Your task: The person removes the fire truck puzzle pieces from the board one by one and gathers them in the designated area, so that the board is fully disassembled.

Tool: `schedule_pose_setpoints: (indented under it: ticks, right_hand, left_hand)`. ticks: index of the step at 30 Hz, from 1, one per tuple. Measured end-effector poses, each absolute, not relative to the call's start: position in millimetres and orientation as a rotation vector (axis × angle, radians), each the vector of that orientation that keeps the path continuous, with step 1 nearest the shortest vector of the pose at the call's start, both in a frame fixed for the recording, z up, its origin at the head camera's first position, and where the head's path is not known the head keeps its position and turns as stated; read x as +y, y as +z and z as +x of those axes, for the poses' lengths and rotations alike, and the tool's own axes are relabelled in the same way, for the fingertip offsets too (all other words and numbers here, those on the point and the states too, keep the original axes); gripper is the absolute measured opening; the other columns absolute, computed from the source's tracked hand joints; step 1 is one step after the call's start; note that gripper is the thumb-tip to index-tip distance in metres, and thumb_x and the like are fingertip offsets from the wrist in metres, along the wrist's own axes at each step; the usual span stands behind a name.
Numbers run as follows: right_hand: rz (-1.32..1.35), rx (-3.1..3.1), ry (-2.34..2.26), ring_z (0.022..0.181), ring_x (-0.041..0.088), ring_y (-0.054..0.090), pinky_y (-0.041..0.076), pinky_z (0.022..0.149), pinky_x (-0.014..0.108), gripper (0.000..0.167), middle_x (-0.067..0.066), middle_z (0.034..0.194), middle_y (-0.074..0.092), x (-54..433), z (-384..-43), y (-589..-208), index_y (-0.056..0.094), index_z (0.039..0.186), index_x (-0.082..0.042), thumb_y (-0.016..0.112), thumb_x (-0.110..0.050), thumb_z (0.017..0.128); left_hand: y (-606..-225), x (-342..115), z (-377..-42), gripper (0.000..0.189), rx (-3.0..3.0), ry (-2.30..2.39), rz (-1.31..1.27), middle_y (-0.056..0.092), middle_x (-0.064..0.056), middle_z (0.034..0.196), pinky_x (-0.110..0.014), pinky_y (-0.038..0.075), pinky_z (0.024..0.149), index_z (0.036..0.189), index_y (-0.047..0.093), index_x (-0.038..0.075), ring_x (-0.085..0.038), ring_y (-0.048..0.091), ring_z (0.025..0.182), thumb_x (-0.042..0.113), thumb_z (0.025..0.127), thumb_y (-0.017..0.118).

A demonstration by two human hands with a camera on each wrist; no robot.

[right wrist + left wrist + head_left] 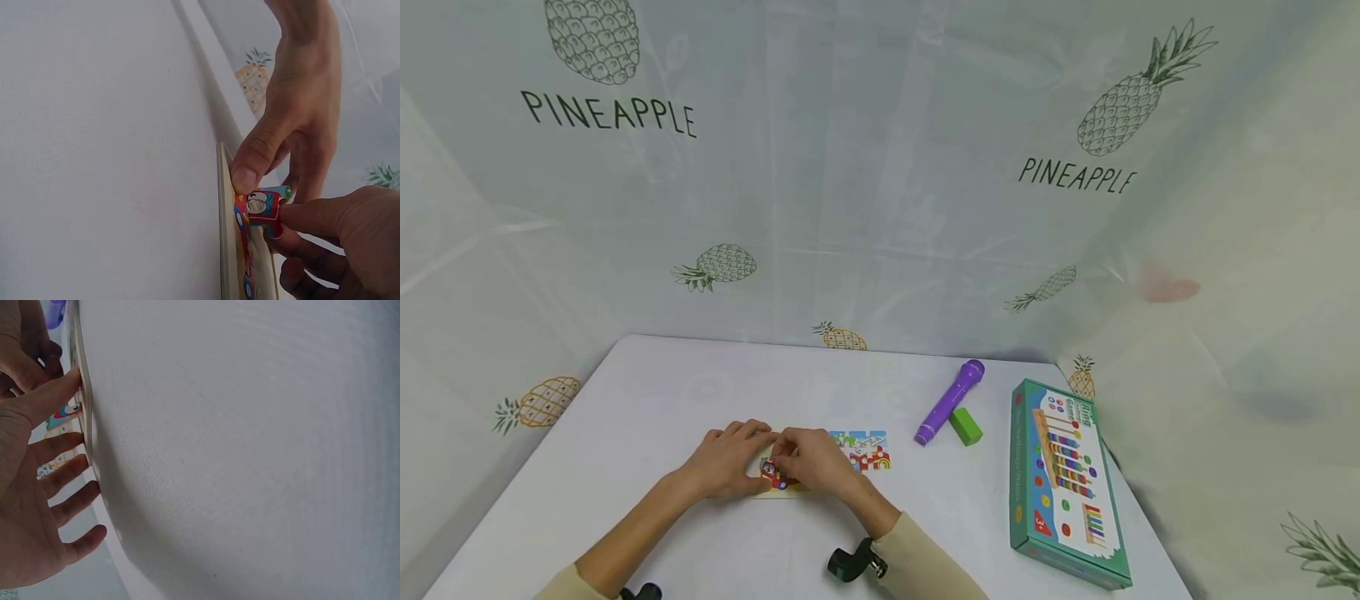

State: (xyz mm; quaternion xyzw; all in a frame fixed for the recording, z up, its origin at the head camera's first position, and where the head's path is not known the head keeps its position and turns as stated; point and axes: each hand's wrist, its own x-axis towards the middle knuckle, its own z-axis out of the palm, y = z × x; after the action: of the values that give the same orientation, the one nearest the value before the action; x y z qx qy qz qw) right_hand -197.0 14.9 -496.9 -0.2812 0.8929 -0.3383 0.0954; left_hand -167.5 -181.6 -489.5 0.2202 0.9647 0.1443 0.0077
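Right hand (822, 460) pinches puzzle piece (265, 210) at left end of board (229, 262); left hand (726, 464) touches board, fingers extended, grasping nothing. Mic (947, 404), block (966, 427) far right.

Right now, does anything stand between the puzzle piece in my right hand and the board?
Nothing visible does: your right hand pinches the puzzle piece right at the board. Your left hand is close by, its thumb beside the piece.

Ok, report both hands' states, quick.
Left hand: open, touching the thin, pale wooden puzzle board.
Right hand: closed, pinching a small red-and-blue cartoon-printed puzzle piece.
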Motion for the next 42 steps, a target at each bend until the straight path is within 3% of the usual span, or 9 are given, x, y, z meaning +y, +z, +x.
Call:
schedule_pose_setpoints:
  ticks: [13,21,33,42]
  right_hand:
    - [-0.811,2.649,-1.011,0.063,-0.002,0.052,0.043,0.055,0.017,0.004,-0.016,0.079,0.060,14.1,-195.9,-495.0,0.067,0.092,-0.023,0.071,-0.023,0.095]
    - [-0.820,2.651,-1.053,0.064,-0.004,0.053,0.044,0.055,0.017,0.002,-0.014,0.081,0.065,23.5,-195.8,-489.2,0.071,0.095,-0.018,0.070,-0.020,0.095]
    - [-0.702,2.647,-1.111,0.068,0.003,0.055,0.046,0.057,0.021,0.006,-0.012,0.080,0.064,68.0,-213.8,-483.1,0.072,0.095,-0.017,0.071,-0.023,0.094]
    - [-0.659,2.668,-1.032,0.062,0.004,0.054,0.044,0.053,0.022,0.005,-0.011,0.075,0.063,99.0,-223.3,-486.3,0.073,0.091,-0.018,0.071,-0.022,0.094]
  left_hand:
    - [-490.3,-182.0,-167.7,0.066,3.023,0.445,0.710,0.056,-0.005,0.136,-0.062,0.044,0.088,0.136,0.061,0.020,-0.034,0.053,0.123,0.046,0.079,0.083]
    - [-492.0,-181.5,-167.6,0.069,3.030,0.426,0.697,0.055,-0.006,0.137,-0.062,0.044,0.088,0.136,0.061,0.016,-0.034,0.053,0.124,0.045,0.078,0.083]
    - [-492.3,-181.1,-168.2,0.071,3.031,0.425,0.677,0.056,-0.006,0.136,-0.061,0.042,0.091,0.137,0.060,0.013,-0.033,0.053,0.123,0.045,0.077,0.083]
    - [-492.8,-180.5,-168.2,0.072,3.023,0.446,0.673,0.055,-0.006,0.137,-0.061,0.042,0.092,0.138,0.060,0.013,-0.033,0.052,0.124,0.043,0.077,0.083]
